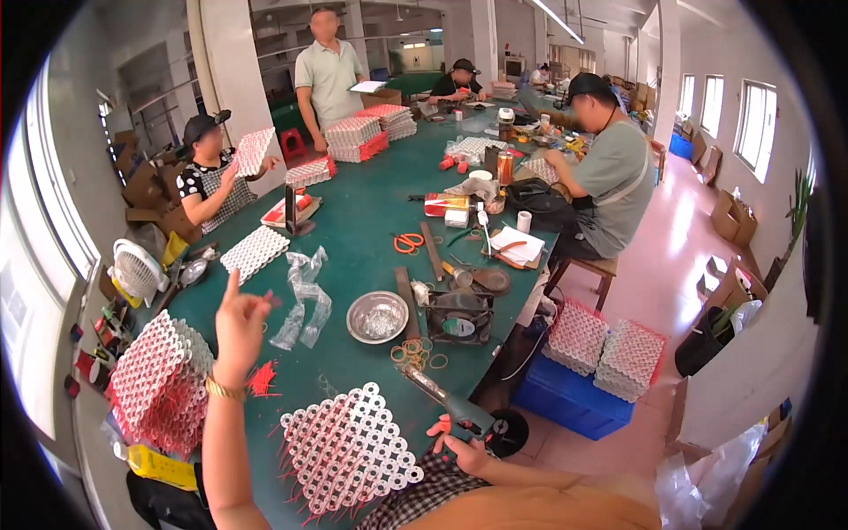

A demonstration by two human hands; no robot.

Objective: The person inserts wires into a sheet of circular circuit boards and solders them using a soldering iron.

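Note:
A white sheet of joined round circuit boards [349, 446] with thin red wires lies at the table's near edge, in front of me. Above its left side my left hand [241, 325] is raised, index finger pointing up and the other fingers curled. A small dark reddish thing shows at its fingertips, too blurred to name. My right hand [465, 452] is closed round a dark green gun-shaped tool [466, 415], its long metal nose pointing up and left past the sheet's right corner. A small heap of red wires [262, 380] rests near my left wrist.
A metal bowl [377, 317], rubber bands [415, 355], a small fan [459, 316] and orange scissors [408, 243] lie ahead. Stacked wired sheets [159, 380] stand left, others [574, 336] on a blue crate [570, 402] at right. Several people are around the table.

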